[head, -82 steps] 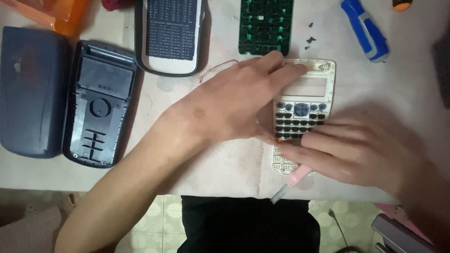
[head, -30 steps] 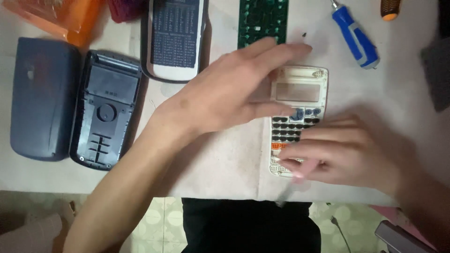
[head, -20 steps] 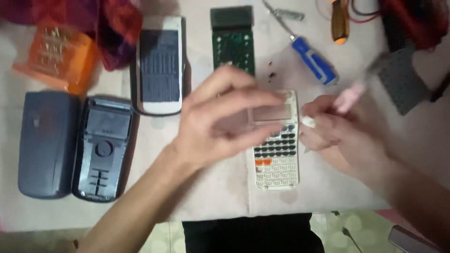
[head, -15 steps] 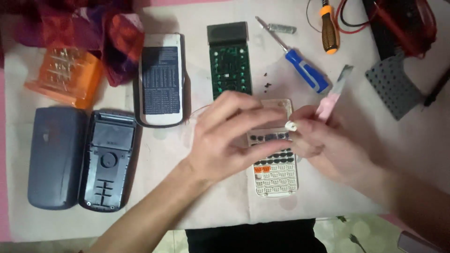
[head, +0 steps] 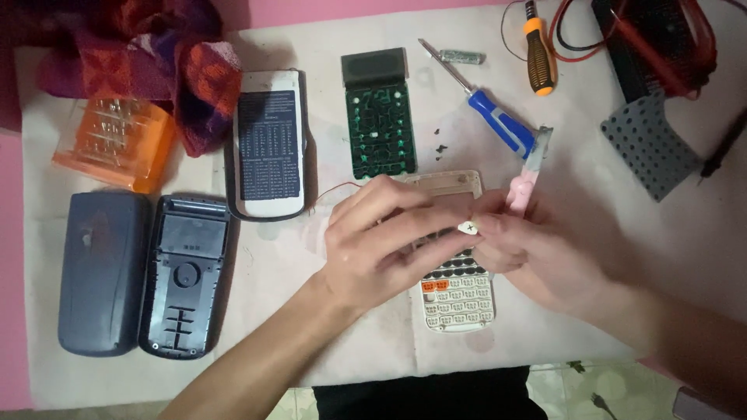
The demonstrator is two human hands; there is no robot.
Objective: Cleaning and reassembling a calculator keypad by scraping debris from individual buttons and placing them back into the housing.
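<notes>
Left hand (head: pixel 381 245) pinches a tiny white key cap (head: pixel 468 228) above the calculator (head: pixel 455 288); right hand (head: pixel 537 253) grips a pink tool (head: pixel 523 183). The cap is light, slippery, best nipped at its edges.

surface: pale cloth-covered table (head: pixel 661 257) | floor: patterned tiles (head: pixel 622 389) | light: dim

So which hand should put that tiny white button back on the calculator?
Probably the left hand. Its fingertips already pinch the small white button right above the calculator's keypad. The right hand is busy gripping the pink-handled tool, so it has no free fingers.
</notes>
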